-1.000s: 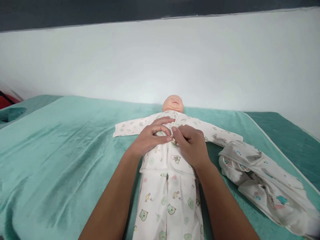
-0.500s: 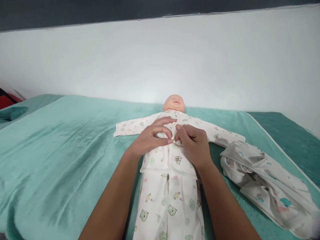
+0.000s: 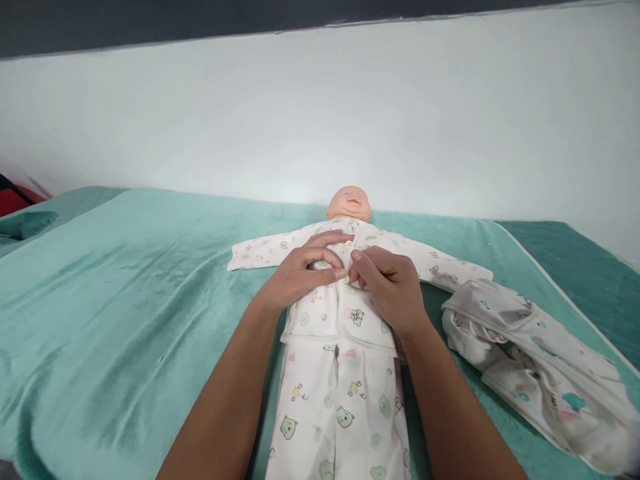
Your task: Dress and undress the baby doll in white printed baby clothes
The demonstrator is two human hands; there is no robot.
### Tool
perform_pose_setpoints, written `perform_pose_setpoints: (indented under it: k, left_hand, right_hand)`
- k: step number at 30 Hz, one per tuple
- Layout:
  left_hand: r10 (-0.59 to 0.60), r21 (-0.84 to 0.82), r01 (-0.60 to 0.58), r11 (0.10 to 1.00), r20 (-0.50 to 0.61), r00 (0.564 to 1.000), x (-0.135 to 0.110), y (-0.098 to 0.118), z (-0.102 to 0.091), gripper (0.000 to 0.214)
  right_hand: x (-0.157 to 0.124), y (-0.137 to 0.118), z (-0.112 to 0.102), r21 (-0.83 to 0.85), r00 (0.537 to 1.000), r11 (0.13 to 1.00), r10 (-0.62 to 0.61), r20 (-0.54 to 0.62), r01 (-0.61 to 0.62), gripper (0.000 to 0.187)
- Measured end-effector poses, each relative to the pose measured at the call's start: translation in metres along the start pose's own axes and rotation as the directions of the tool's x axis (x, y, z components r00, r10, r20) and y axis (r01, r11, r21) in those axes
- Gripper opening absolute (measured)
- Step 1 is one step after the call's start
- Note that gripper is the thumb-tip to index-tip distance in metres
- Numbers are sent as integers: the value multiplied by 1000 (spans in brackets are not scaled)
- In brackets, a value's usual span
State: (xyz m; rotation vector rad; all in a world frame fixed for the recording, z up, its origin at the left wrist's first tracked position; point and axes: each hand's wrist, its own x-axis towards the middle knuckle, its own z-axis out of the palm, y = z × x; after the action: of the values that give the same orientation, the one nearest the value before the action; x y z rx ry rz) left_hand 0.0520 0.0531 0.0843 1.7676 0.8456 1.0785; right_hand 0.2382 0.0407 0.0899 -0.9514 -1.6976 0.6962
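A baby doll lies on its back on a teal blanket, dressed in a white printed shirt and matching trousers. Both of my hands meet on the doll's chest at the shirt's front opening. My left hand pinches the shirt's left edge with thumb and fingers curled. My right hand pinches the right edge beside it, fingertips touching the left hand's. A small button shows just above the fingertips.
A second white printed garment lies crumpled on the blanket to the right of the doll. A white wall rises behind the bed. Something red shows at the far left edge.
My fingertips have drawn a little closer together on the shirt front. The view has shifted slightly, and the doll sits a little higher in the picture.
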Motion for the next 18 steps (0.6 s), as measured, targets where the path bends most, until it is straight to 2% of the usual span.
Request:
perform_pose_setpoints:
  k: [8, 14, 18]
  left_hand:
    - [28, -92, -28, 995, -3, 1000, -1, -2, 0, 10]
    - [49, -30, -49, 998, 30, 998, 0, -1, 0, 10]
    - [41, 40, -41, 998, 21, 999, 0, 2, 2, 15]
  right_hand:
    - [0, 0, 1, 44, 997, 997, 69, -27, -68, 47]
    - [1, 1, 1, -3, 997, 998, 70, -18, -70, 47]
    - [2, 0, 2, -79, 994, 992, 92, -56, -96, 50]
